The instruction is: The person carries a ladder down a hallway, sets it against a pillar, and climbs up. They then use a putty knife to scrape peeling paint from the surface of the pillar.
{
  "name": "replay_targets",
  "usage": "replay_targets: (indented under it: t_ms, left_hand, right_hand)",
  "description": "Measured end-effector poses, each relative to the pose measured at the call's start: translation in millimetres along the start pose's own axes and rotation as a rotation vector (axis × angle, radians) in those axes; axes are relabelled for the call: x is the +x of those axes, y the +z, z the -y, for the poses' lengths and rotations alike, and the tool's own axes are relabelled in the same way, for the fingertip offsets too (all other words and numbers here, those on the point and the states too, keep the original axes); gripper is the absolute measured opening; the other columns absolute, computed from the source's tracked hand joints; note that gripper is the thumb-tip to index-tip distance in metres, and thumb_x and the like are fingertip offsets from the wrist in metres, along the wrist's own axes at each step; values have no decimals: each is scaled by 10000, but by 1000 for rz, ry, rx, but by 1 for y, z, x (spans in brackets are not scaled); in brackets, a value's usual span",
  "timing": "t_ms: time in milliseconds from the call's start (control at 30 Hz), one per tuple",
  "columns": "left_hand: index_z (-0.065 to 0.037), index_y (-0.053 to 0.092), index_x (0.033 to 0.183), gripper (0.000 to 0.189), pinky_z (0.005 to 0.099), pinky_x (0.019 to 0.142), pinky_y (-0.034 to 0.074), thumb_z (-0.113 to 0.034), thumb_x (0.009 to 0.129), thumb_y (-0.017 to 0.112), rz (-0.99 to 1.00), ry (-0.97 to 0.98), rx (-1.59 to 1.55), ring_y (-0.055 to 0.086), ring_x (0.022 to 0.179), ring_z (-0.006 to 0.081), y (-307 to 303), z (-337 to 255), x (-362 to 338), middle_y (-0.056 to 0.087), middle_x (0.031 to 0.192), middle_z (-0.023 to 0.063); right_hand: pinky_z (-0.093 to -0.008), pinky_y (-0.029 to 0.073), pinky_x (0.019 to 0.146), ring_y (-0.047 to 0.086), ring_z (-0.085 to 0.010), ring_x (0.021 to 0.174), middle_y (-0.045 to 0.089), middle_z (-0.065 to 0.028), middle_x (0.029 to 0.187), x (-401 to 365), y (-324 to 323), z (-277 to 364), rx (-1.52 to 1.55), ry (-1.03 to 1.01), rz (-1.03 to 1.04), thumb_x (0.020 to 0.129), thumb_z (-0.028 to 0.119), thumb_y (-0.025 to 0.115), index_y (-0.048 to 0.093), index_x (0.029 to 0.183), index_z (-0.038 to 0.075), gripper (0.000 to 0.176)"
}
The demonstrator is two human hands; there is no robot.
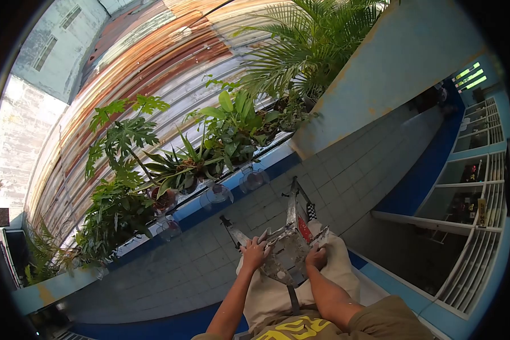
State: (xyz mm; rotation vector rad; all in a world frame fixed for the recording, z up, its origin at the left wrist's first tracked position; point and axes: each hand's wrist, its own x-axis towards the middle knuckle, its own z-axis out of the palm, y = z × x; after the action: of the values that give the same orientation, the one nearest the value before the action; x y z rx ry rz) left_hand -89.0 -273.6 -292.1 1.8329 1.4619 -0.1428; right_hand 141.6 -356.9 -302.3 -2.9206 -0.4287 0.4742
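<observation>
A worn, paint-spattered metal stepladder stands right in front of my body, its legs reaching down to the tiled floor. My left hand grips the left side of its top, fingers curled over the edge. On the opposite side my right hand is closed around the edge, below a red label. My light trousers show on both sides of the ladder's top. Parts of the lower steps and legs are hidden behind the top.
Potted plants line a blue-edged ledge, with clear plastic containers fixed along it. Beyond lies a rusty corrugated roof. A painted slanting wall rises at upper right. Louvred windows stand along the right. Grey tiles cover the floor.
</observation>
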Motion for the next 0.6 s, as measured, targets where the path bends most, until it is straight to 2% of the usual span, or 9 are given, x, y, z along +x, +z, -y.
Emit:
replay_targets:
  t_ms: [100,167,200,267,467,500,533,600]
  left_hand:
    - [-191,716,1180,360,637,923,390,-458,957,627,-23,22,-25,509,1233,357,3,0,5,566,1256,98]
    - [-175,718,1126,353,539,863,394,-466,954,618,-108,59,43,529,1154,342,8,3,3,577,1197,100]
    - [-175,718,1126,353,539,863,394,-466,954,618,-101,61,42,529,1154,342,5,2,0,577,1197,100]
    - [-151,692,1176,355,614,895,396,-424,956,634,-12,22,-10,516,1201,365,-2,-1,4,561,1216,118]
    - [-129,683,1127,319,605,879,393,-396,956,644,-30,54,-20,519,1168,366,-1,1,2,558,1198,125]
    - [-129,683,1127,319,605,879,393,-396,956,644,-19,62,-18,519,1168,366,0,1,1,558,1198,125]
    - [-125,679,1124,316,600,880,391,-391,956,645,-28,61,-22,519,1166,363,0,1,3,557,1195,127]
    - [-120,676,1121,313,594,880,390,-385,957,646,-30,72,-18,518,1164,360,-2,0,5,557,1192,129]
  right_hand:
    - [-546,535,800,700,-473,896,724,-273,920,5,4,1,-3,-43,-37,998,424,585,703,912,-14,462]
    - [-545,535,798,699,-470,897,724,-267,924,4,5,-1,-29,-56,-41,999,413,584,701,905,-11,450]
    - [-545,535,798,699,-470,897,724,-267,924,1,4,-2,-35,-50,-41,999,413,584,701,905,-11,450]
    - [-550,520,804,689,-480,899,717,-276,916,1,2,2,-1,-63,-74,1003,458,566,699,875,-34,525]
    - [-556,518,806,688,-485,911,720,-273,946,-4,1,12,94,52,-58,1017,445,550,705,888,-41,526]
    - [-554,519,788,684,-488,904,717,-272,949,-5,-4,12,63,39,-35,1022,444,546,693,955,-42,513]
    - [-554,519,788,684,-488,904,717,-272,949,0,2,4,64,49,-41,1022,444,546,693,955,-42,513]
    - [-534,529,709,687,-459,863,715,-235,940,4,8,-2,-31,-99,-73,1028,370,562,651,1020,11,370]
